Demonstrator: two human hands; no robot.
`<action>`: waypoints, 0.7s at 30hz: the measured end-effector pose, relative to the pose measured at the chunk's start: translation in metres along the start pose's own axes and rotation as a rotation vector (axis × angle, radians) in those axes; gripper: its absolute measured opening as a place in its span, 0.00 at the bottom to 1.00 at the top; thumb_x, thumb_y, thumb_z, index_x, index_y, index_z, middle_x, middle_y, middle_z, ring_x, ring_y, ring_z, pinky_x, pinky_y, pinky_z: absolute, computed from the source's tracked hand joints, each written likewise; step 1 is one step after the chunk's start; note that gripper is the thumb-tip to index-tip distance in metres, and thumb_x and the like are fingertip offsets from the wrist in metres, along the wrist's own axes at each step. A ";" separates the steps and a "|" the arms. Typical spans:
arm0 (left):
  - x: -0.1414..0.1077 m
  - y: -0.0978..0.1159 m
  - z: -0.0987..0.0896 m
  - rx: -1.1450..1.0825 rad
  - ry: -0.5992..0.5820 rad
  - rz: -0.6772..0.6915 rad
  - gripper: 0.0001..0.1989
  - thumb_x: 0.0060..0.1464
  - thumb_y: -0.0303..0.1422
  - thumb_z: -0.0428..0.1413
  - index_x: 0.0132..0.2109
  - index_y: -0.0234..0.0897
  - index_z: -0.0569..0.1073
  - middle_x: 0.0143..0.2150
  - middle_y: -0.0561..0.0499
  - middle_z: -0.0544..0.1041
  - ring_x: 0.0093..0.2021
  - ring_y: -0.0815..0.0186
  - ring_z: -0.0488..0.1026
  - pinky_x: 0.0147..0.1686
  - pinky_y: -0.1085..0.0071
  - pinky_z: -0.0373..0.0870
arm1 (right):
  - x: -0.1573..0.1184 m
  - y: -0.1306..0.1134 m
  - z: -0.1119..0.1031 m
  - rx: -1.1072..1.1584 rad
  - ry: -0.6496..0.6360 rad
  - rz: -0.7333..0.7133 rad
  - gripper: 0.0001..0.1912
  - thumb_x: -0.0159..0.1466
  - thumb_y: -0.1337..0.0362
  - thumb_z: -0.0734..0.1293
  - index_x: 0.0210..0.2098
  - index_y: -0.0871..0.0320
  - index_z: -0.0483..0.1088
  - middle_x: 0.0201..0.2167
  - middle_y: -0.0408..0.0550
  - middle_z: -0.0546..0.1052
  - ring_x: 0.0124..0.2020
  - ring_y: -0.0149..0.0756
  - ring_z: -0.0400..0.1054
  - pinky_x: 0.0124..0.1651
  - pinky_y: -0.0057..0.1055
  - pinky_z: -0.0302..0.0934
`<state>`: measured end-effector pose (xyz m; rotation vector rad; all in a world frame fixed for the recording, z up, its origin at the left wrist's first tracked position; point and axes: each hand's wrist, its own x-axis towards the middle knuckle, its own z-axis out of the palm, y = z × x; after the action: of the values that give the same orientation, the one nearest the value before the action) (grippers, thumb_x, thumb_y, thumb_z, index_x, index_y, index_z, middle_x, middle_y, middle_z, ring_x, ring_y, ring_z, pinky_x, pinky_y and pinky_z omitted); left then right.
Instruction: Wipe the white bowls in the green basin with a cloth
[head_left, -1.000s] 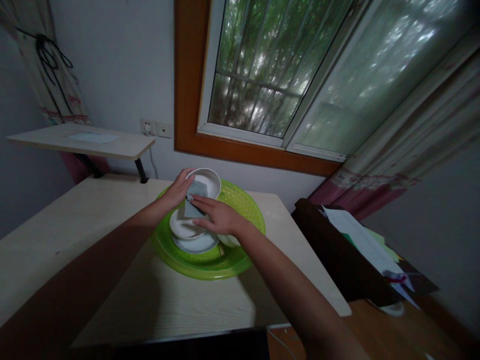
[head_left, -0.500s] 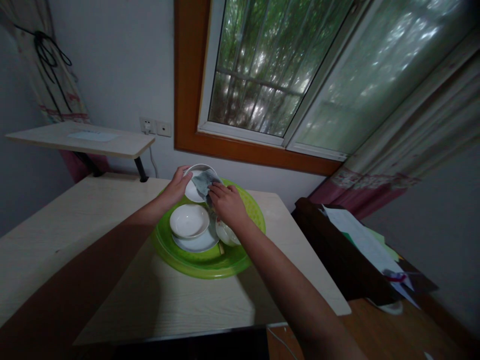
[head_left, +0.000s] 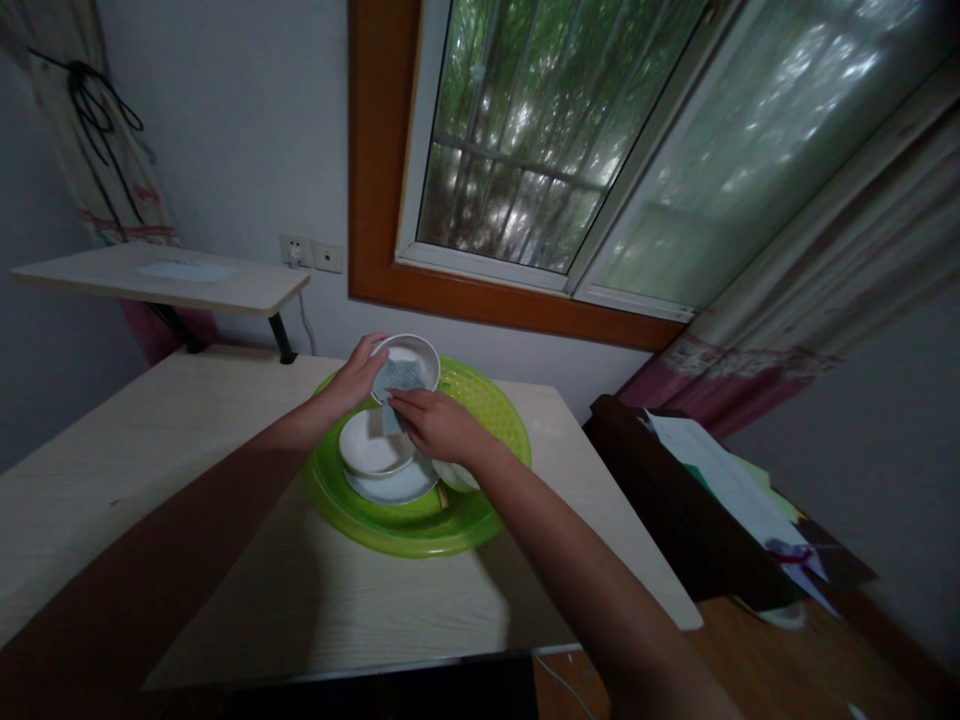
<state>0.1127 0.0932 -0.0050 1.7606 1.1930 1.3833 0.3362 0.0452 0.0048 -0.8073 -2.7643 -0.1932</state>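
Note:
My left hand (head_left: 361, 372) grips the left rim of a white bowl (head_left: 426, 362), held tilted above a green tray (head_left: 491, 400). A grey-green cloth (head_left: 397, 376) lies against the inside of that bowl, pinched in the closed fingers of my right hand (head_left: 435, 422). Below, a second white bowl (head_left: 369, 445) rests on a white plate (head_left: 397, 488) in the tray. Partly hidden under my right hand is another light bowl (head_left: 459, 478), with a small tan piece (head_left: 443, 497) beside it.
The tray stands on a pale wooden table (head_left: 397, 610). A raised shelf (head_left: 247, 290) with a paper on it is at the left rear. Behind are a wall and a window (head_left: 525, 150). Papers (head_left: 720, 480) lie on a dark surface to the right.
My right hand and the cloth have moved left and slightly down across the held bowl. The bowl has shifted a little right and turned more toward the camera.

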 end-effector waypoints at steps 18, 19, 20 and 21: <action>0.004 -0.005 0.001 -0.019 -0.013 0.046 0.29 0.71 0.49 0.49 0.70 0.41 0.72 0.73 0.40 0.73 0.75 0.51 0.68 0.79 0.49 0.58 | 0.000 -0.004 -0.013 -0.117 0.031 0.242 0.25 0.84 0.50 0.62 0.65 0.62 0.79 0.70 0.62 0.77 0.72 0.52 0.71 0.70 0.48 0.66; 0.004 -0.005 0.001 -0.015 -0.017 0.051 0.29 0.71 0.49 0.49 0.70 0.41 0.72 0.73 0.41 0.74 0.75 0.51 0.68 0.79 0.49 0.58 | -0.001 -0.005 -0.013 -0.140 0.051 0.256 0.25 0.84 0.50 0.63 0.66 0.62 0.78 0.72 0.63 0.75 0.73 0.52 0.69 0.70 0.49 0.65; 0.004 -0.004 0.001 -0.011 -0.021 0.053 0.29 0.71 0.49 0.49 0.70 0.41 0.73 0.73 0.41 0.74 0.75 0.51 0.68 0.79 0.49 0.57 | -0.002 -0.005 -0.013 -0.160 0.068 0.266 0.25 0.83 0.51 0.63 0.67 0.63 0.77 0.73 0.64 0.73 0.75 0.53 0.67 0.71 0.50 0.64; 0.003 -0.004 0.001 -0.010 -0.023 0.054 0.29 0.71 0.50 0.48 0.70 0.40 0.73 0.73 0.40 0.74 0.75 0.51 0.68 0.79 0.49 0.57 | -0.002 -0.005 -0.013 -0.175 0.079 0.271 0.26 0.83 0.51 0.64 0.68 0.63 0.76 0.74 0.64 0.72 0.76 0.54 0.65 0.71 0.52 0.64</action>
<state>0.1129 0.0977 -0.0069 1.8097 1.1323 1.3938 0.3378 0.0371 0.0159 -1.1804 -2.5561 -0.4084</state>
